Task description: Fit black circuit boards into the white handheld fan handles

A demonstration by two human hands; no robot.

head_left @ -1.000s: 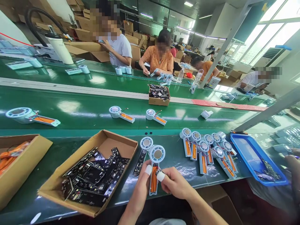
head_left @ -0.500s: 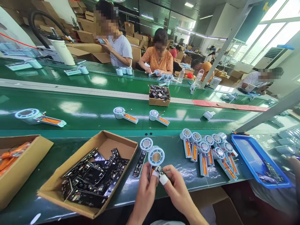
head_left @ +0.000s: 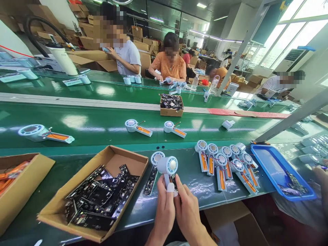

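Grip of the left hand (head_left: 164, 208) is wrapped round the handle of one pale-blue fan unit (head_left: 164, 166), head up; the right hand (head_left: 188, 205) pinches a black circuit board (head_left: 173, 178) at that handle, and fingers hide whether it is seated. Just left of the grip, one finished-looking neighbour (head_left: 157, 158) lies on the desk (head_left: 138, 205) with a second board (head_left: 150, 181) along its handle. Well right of the grip, the clustered units (head_left: 221, 159) seem undone, their orange cells (head_left: 221, 179) uncovered: seven heads face up, plus one partly hidden body. Beyond the grip, three uncovered units (head_left: 32, 131) lie on the green belt (head_left: 110, 133). Left of the grip stands one carton (head_left: 118, 157) of boards, too heaped to count; far right, one blue tray (head_left: 266, 160).
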